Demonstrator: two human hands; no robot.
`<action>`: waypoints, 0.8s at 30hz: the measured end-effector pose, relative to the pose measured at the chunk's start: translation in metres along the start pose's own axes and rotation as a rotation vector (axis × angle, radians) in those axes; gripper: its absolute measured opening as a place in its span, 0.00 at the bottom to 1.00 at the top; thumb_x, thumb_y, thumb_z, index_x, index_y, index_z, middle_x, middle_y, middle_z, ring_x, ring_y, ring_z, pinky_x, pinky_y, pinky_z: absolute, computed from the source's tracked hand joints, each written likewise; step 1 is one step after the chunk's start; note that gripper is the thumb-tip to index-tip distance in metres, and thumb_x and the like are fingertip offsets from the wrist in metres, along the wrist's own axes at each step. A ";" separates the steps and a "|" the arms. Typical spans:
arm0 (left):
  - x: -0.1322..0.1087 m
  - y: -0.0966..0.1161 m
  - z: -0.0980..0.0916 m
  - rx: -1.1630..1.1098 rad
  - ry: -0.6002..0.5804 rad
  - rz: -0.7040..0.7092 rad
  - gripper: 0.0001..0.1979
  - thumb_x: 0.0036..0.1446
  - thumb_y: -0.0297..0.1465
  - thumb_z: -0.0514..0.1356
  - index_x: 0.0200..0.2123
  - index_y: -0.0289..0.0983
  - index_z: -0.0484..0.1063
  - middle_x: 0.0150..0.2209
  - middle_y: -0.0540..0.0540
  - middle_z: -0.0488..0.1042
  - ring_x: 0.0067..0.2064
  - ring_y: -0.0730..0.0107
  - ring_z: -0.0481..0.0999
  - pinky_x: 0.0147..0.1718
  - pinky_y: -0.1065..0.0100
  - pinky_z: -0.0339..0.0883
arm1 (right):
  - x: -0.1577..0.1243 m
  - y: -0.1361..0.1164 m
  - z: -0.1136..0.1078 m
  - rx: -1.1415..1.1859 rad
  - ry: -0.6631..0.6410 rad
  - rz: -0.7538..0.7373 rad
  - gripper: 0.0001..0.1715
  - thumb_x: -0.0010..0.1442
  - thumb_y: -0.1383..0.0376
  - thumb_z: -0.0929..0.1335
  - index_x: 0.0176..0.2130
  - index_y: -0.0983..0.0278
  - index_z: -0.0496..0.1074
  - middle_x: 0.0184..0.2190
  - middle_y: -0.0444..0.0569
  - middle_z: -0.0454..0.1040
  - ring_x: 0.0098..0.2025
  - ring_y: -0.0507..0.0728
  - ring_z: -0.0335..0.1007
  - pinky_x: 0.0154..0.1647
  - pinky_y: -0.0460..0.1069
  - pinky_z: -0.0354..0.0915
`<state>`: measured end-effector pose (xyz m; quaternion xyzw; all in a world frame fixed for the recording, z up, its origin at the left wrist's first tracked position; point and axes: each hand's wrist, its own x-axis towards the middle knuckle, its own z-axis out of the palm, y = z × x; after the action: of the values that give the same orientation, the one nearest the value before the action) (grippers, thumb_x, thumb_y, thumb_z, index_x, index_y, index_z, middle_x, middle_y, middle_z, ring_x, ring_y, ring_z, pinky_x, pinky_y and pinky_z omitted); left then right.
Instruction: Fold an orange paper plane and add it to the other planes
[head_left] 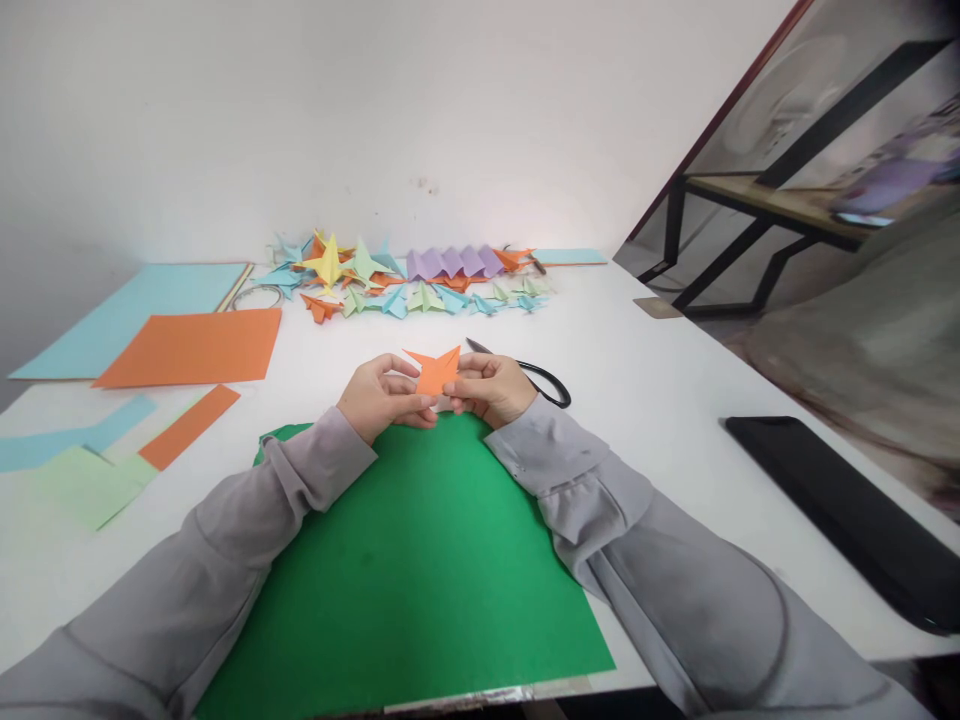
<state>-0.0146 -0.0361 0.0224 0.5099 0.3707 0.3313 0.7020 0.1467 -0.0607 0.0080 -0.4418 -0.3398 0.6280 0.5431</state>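
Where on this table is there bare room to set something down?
Bare table lies between the scissors and the black slab, and between the orange sheet and the left hand, which grips an orange fold with the right hand. Crowded: the folded figures along the far edge, paper strips at left.

Nothing legible here — no words, labels, brands or numbers on paper sheets (195,347), folded shapes (405,275) or black slab (847,510).
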 end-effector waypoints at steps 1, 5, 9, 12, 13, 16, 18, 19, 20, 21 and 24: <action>0.000 0.000 0.000 0.004 -0.013 0.011 0.24 0.32 0.24 0.71 0.31 0.34 0.60 0.19 0.47 0.75 0.20 0.67 0.76 0.23 0.63 0.73 | 0.000 0.000 0.000 -0.002 0.000 0.001 0.21 0.26 0.73 0.77 0.25 0.70 0.72 0.14 0.45 0.73 0.13 0.49 0.65 0.14 0.43 0.66; 0.000 0.000 -0.003 -0.008 -0.068 0.029 0.25 0.32 0.26 0.71 0.32 0.34 0.60 0.21 0.47 0.76 0.22 0.63 0.77 0.25 0.61 0.74 | 0.002 0.001 -0.002 0.009 -0.013 -0.001 0.20 0.27 0.74 0.76 0.26 0.69 0.72 0.14 0.44 0.73 0.13 0.49 0.65 0.14 0.43 0.66; 0.000 0.002 -0.005 -0.041 -0.070 -0.015 0.23 0.33 0.22 0.70 0.33 0.33 0.62 0.23 0.43 0.77 0.26 0.59 0.78 0.28 0.60 0.74 | 0.004 0.001 -0.004 0.058 0.018 0.000 0.19 0.27 0.75 0.75 0.25 0.69 0.72 0.14 0.45 0.73 0.13 0.50 0.65 0.14 0.44 0.66; -0.001 0.004 -0.005 -0.069 -0.028 -0.055 0.19 0.37 0.18 0.66 0.33 0.30 0.64 0.25 0.40 0.77 0.28 0.59 0.79 0.29 0.63 0.74 | 0.004 0.000 -0.002 0.100 0.056 0.004 0.17 0.27 0.76 0.75 0.24 0.69 0.73 0.13 0.45 0.73 0.13 0.49 0.66 0.14 0.43 0.66; -0.001 0.005 -0.004 -0.077 -0.020 -0.064 0.17 0.38 0.17 0.65 0.34 0.30 0.65 0.26 0.39 0.78 0.28 0.60 0.79 0.29 0.64 0.74 | 0.004 0.000 -0.002 0.110 0.068 0.006 0.17 0.26 0.76 0.75 0.23 0.68 0.73 0.13 0.45 0.73 0.13 0.49 0.66 0.13 0.43 0.66; -0.001 0.008 -0.004 -0.116 -0.015 -0.079 0.19 0.39 0.15 0.59 0.38 0.29 0.65 0.27 0.38 0.78 0.30 0.58 0.79 0.29 0.63 0.74 | 0.003 -0.002 -0.001 0.139 0.103 0.014 0.16 0.27 0.76 0.75 0.22 0.68 0.72 0.14 0.45 0.73 0.13 0.48 0.65 0.13 0.42 0.65; 0.000 0.009 -0.005 -0.152 -0.002 -0.095 0.20 0.38 0.14 0.56 0.39 0.29 0.65 0.27 0.38 0.78 0.30 0.56 0.79 0.30 0.60 0.73 | 0.003 -0.003 -0.002 0.151 0.104 0.005 0.16 0.28 0.76 0.75 0.23 0.68 0.73 0.15 0.45 0.74 0.13 0.48 0.65 0.13 0.41 0.65; 0.001 0.009 -0.006 -0.176 0.008 -0.102 0.20 0.37 0.14 0.55 0.38 0.29 0.66 0.26 0.38 0.77 0.30 0.56 0.79 0.31 0.59 0.73 | 0.003 -0.003 -0.003 0.148 0.085 0.002 0.17 0.28 0.75 0.75 0.24 0.68 0.73 0.15 0.45 0.74 0.13 0.48 0.65 0.13 0.41 0.66; 0.002 0.010 -0.007 -0.205 0.018 -0.107 0.17 0.38 0.16 0.55 0.36 0.29 0.66 0.26 0.38 0.77 0.30 0.56 0.79 0.32 0.58 0.73 | 0.003 -0.002 -0.004 0.136 0.053 0.000 0.17 0.28 0.74 0.76 0.24 0.68 0.73 0.16 0.45 0.74 0.13 0.48 0.65 0.14 0.41 0.66; 0.003 0.010 -0.008 -0.236 0.023 -0.113 0.13 0.40 0.19 0.55 0.34 0.29 0.67 0.25 0.38 0.77 0.30 0.57 0.79 0.32 0.58 0.72 | 0.002 -0.002 -0.004 0.116 0.011 0.004 0.17 0.29 0.73 0.76 0.25 0.68 0.73 0.16 0.45 0.74 0.14 0.48 0.66 0.14 0.42 0.66; 0.004 0.011 -0.010 -0.288 0.011 -0.163 0.10 0.49 0.32 0.54 0.28 0.30 0.69 0.24 0.38 0.76 0.28 0.60 0.77 0.28 0.61 0.72 | 0.000 0.000 -0.004 0.007 -0.139 0.058 0.19 0.28 0.70 0.77 0.26 0.68 0.73 0.16 0.45 0.75 0.13 0.49 0.67 0.13 0.42 0.66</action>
<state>-0.0218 -0.0251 0.0301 0.3705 0.3633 0.3260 0.7902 0.1509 -0.0609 0.0067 -0.4048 -0.3615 0.6739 0.5012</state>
